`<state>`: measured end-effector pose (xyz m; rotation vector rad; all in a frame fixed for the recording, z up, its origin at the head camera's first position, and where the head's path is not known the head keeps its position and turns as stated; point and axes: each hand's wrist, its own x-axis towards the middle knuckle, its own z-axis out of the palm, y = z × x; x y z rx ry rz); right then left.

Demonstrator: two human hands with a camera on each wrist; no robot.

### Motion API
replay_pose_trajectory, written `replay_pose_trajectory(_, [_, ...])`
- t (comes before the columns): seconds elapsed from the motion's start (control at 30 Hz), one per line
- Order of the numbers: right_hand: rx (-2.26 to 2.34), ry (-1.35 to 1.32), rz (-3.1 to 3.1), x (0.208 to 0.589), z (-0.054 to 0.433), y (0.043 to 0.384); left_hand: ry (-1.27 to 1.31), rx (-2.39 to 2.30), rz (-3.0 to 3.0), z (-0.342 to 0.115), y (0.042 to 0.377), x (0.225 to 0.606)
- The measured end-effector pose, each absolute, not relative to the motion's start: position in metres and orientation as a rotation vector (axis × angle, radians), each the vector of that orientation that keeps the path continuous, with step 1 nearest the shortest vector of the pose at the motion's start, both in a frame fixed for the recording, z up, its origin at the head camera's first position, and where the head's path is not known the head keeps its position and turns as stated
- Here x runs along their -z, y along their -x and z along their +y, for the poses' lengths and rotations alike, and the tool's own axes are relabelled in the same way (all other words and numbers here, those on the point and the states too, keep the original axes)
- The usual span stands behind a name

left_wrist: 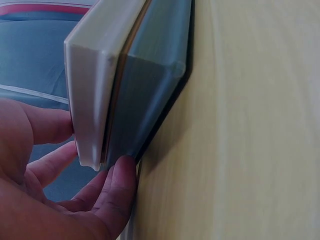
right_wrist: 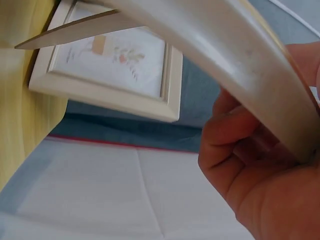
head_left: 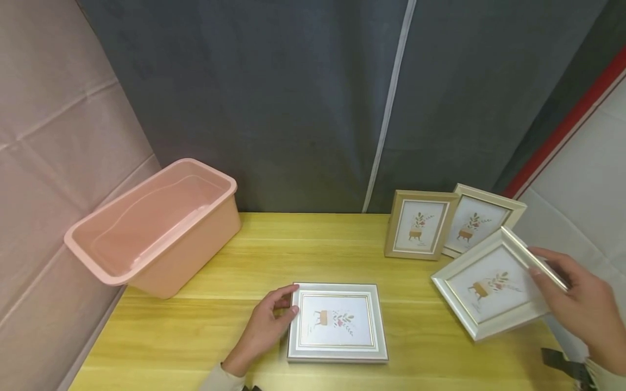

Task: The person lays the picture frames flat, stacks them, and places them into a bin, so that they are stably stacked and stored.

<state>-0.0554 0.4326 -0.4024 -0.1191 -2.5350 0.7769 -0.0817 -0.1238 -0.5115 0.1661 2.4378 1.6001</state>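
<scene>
Head view: gripping white picture frame in right hand, lengthwise to upper right; pinching silver picture frame with left hand, flat, lengthwise left-right.

Glossy picture frame, smooth plastic tub, wood-grain table, matt cloth backdrop

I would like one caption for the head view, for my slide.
Right hand holding a tilted picture frame, left hand touching a flat-lying frame, two more frames standing farther back.
</scene>
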Motion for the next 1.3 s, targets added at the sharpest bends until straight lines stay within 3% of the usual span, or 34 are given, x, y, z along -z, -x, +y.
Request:
replay_pose_trajectory(0.67, [-1.055,0.203,-2.38,0.398,0.382,0.059,-0.158,-1.597,2.445,-0.123,0.084,0.512])
replay_pose_trajectory(1.3, [-1.273,-0.006,-2.278,0.395,0.334,0.07,-0.141,-1.686,2.51,-0.125,0.084,0.489])
